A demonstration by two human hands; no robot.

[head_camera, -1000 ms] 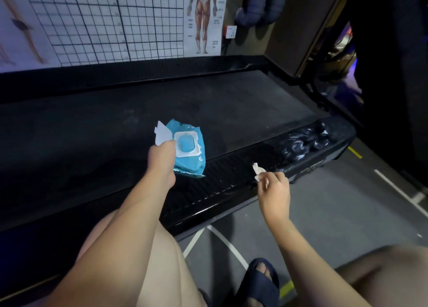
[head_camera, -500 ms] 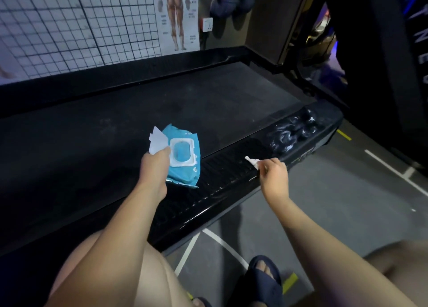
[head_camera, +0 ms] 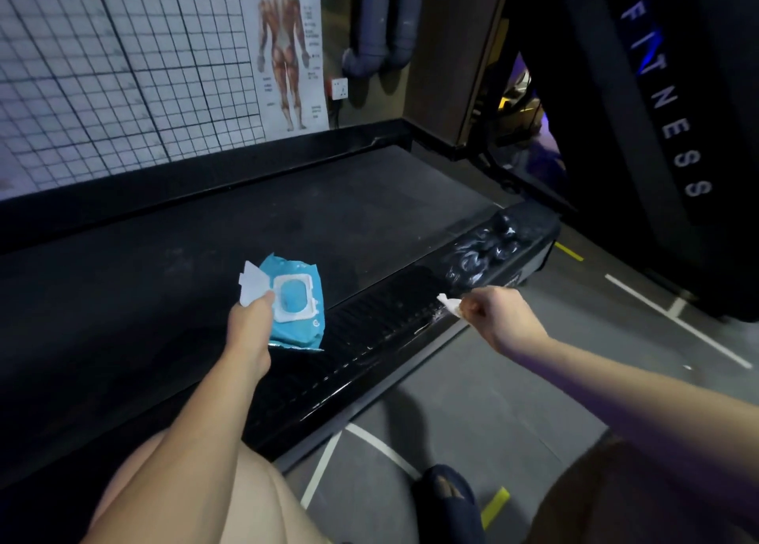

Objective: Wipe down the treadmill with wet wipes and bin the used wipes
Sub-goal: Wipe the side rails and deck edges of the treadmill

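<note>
The left hand [head_camera: 250, 321] grips a blue wet-wipe pack [head_camera: 297, 311], thumb on top beside its white lid frame, with the lid flap [head_camera: 251, 287] standing open to the left. The pack hangs low over the near edge of the belt, and whether it touches the belt is unclear. The right hand [head_camera: 499, 317] is curled, pinching a small crumpled white wipe [head_camera: 449, 302] at the outer edge of the side rail.

The treadmill [head_camera: 246, 223] fills the middle of the view: a broad, dull black belt, a ribbed black side rail [head_camera: 369, 338] on the near side with glossy wet streaks, and a raised black edge along the far side. Behind it a wall chart [head_camera: 123, 63] of black grid lines on white covers the wall. To the right stands a dark column [head_camera: 665, 104] lettered FITNESS. The grey floor [head_camera: 513, 399] carries white lines and short yellow marks. Next to the grid hangs an anatomy poster [head_camera: 285, 50] of a muscled back, then grey pipes [head_camera: 378, 21] and a white wall socket [head_camera: 339, 88].

At the rail's far end lies a shiny, crumpled black patch [head_camera: 484, 252]; what it is cannot be made out. The space behind the column is dark with blue-violet glints. Both knees and a dark slipper [head_camera: 447, 498] are cut off at the bottom edge
</note>
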